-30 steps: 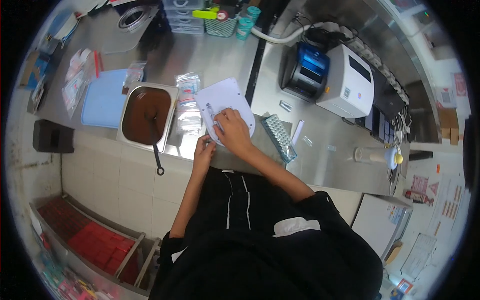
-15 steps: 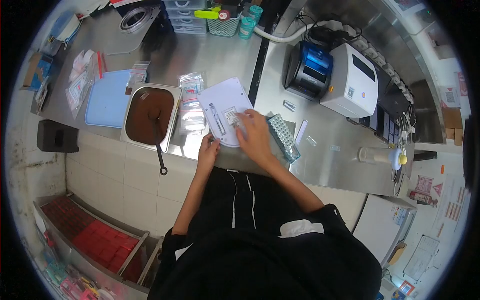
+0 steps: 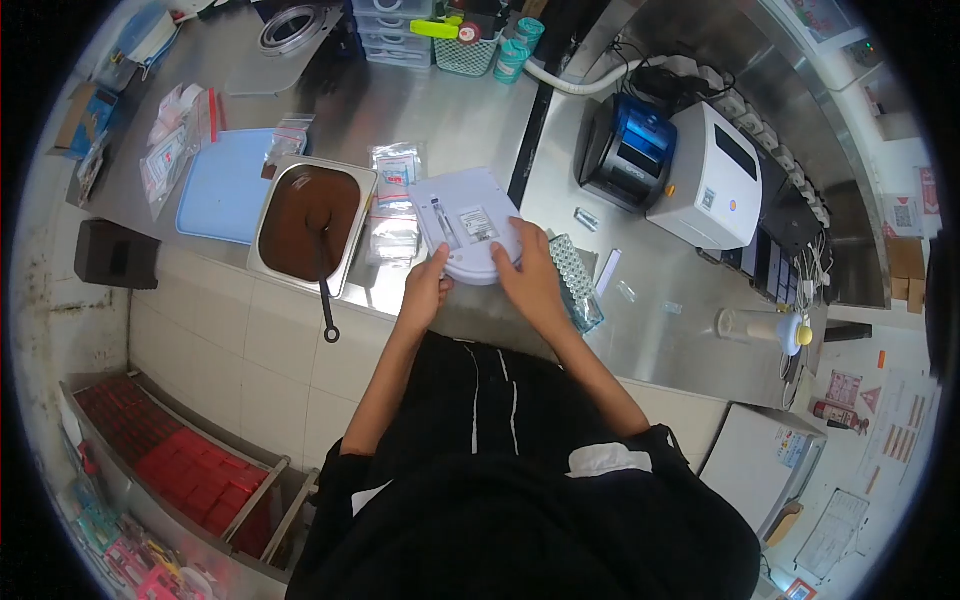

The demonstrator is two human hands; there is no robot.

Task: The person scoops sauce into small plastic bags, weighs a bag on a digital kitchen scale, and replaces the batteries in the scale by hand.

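A white device (image 3: 462,190) lies underside up between my hands, with a long slot and a printed label on its face. My left hand (image 3: 427,290) grips its lower left edge, thumb on top. On the lower right edge, my right hand (image 3: 528,278) holds it with the thumb on the face and fingers along the side. Just right of that hand is a clear, bumpy-topped package (image 3: 575,280). Flat plastic packets (image 3: 396,200) lie on the steel counter left of the device.
Left of the packets stands a steel pan (image 3: 367,205) of brown liquid with a black ladle (image 3: 329,310), beside a blue board (image 3: 225,190). A black-and-blue machine (image 3: 630,150) and a white printer (image 3: 712,180) stand back right. A clear bottle (image 3: 750,325) lies at right.
My right hand has moved from the face of the device to its right edge. The device now looks tilted and lifted at the near side. The view has shifted slightly.
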